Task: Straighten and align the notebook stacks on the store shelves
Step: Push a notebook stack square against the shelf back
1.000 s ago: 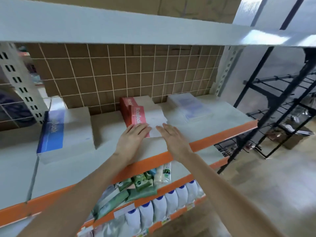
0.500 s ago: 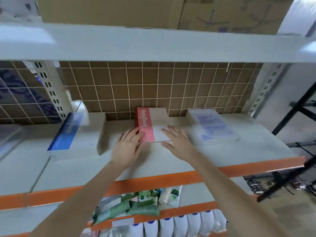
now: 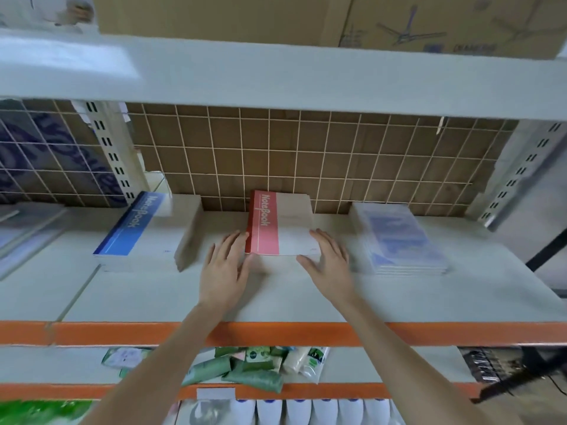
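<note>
Both hands are lying flat and open, gripping nothing: the left hand (image 3: 225,266) and right hand (image 3: 328,262) are bracketing the red stack's (image 3: 280,225) near corners mid-shelf (image 3: 306,296), apparently squaring it against the grid.

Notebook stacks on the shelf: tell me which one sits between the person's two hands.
The red-spined notebook stack in the middle, flanked by the left hand and right hand; the blue-spined stack and plastic-wrapped stack sit untouched.
</note>
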The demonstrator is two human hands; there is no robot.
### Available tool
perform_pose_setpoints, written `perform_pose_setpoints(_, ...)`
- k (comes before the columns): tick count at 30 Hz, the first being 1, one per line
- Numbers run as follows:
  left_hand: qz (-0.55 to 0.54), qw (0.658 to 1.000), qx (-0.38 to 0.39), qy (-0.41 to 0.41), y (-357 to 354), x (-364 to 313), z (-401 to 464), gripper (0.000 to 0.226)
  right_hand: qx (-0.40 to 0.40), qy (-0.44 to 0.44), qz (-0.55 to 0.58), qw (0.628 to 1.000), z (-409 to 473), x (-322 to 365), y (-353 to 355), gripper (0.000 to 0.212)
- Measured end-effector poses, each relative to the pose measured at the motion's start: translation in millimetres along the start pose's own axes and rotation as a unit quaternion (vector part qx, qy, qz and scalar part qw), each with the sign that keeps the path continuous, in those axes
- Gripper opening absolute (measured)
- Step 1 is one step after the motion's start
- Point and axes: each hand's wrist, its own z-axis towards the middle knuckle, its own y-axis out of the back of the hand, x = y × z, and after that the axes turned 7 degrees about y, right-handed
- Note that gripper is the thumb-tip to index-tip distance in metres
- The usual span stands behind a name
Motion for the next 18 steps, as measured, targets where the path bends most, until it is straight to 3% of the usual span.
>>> perform_pose_setpoints(9,0.006,0.998,-0.062,0.014,-2.5,2.2,1.7,0.054,-0.124,0.036,0.034,0.991,-7.3,-2.2,-3.9,0.034)
perform_pose_setpoints(18,-0.008,0.997,-0.08,-0.002,-5.1,4.0,1.7,0.051,-0.135,0.036,0.019,0.99,-9.2,-2.5,-5.7,0.033)
